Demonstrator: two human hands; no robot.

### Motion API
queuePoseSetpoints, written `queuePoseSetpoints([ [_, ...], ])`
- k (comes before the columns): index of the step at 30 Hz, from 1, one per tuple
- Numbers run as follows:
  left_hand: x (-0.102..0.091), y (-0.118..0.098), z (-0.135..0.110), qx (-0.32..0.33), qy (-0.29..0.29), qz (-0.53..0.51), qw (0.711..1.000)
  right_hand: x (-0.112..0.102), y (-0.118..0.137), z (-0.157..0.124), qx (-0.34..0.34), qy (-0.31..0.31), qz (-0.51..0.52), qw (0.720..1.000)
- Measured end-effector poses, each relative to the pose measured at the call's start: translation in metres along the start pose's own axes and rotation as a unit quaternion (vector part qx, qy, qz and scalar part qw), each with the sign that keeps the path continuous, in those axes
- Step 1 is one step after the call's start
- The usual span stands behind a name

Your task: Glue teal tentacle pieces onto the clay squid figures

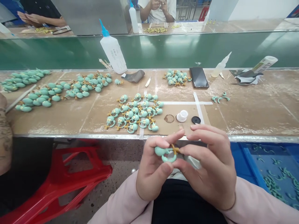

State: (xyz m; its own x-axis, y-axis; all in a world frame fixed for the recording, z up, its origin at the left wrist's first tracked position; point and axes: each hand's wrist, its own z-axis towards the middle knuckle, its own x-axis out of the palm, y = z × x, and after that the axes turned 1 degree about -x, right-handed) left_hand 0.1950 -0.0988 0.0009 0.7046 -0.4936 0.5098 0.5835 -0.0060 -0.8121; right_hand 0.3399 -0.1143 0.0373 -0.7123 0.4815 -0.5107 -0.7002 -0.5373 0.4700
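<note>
My left hand [154,166] and my right hand [207,165] hold a small teal figurine [166,154] between their fingertips, just in front of the table's edge. It has a rounded head, a curved teal limb and tan crossed pieces, which my right fingers pinch. Beyond my hands, a cluster of similar figurines [134,113] lies on the brown work surface [252,119]. Rows of teal bodies [42,95] lie further left, and a small heap of figurines [176,77] sits further back. Several loose curved teal pieces [220,98] lie to the right.
A tall glue bottle [113,51], a phone [199,77] and a smaller bottle [220,66] stand along the back. A mirror [154,18] runs behind them. A blue bin of teal pieces [277,177] sits lower right, a red stool [63,177] lower left, beside a co-worker's forearm [6,133].
</note>
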Motion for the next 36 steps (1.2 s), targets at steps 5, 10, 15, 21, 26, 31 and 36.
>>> queuePoseSetpoints([
  [5,0.0,-0.007,-0.001,0.033,0.035,0.0,0.999,0.001,-0.001,0.001,0.06,0.073,0.1,0.99],
  [10,0.001,-0.01,0.0,0.046,0.052,-0.002,0.998,0.0,0.003,0.005,0.108,0.131,0.259,0.951],
  [15,0.002,-0.011,0.0,0.047,0.065,-0.014,0.997,-0.002,0.009,0.006,0.111,0.087,0.239,0.961],
  [21,0.0,-0.01,0.001,0.033,0.071,-0.017,0.997,-0.001,0.012,0.005,0.118,0.084,0.215,0.966],
  [26,0.0,-0.012,0.0,0.031,0.076,-0.015,0.997,-0.001,0.013,0.005,0.13,0.1,0.23,0.959],
  [31,0.001,-0.011,-0.001,0.038,0.062,0.009,0.997,-0.002,0.015,0.002,0.135,0.101,0.237,0.957],
  [36,0.001,-0.01,-0.002,0.049,0.056,0.028,0.997,-0.001,0.016,0.0,0.151,0.101,0.247,0.952],
])
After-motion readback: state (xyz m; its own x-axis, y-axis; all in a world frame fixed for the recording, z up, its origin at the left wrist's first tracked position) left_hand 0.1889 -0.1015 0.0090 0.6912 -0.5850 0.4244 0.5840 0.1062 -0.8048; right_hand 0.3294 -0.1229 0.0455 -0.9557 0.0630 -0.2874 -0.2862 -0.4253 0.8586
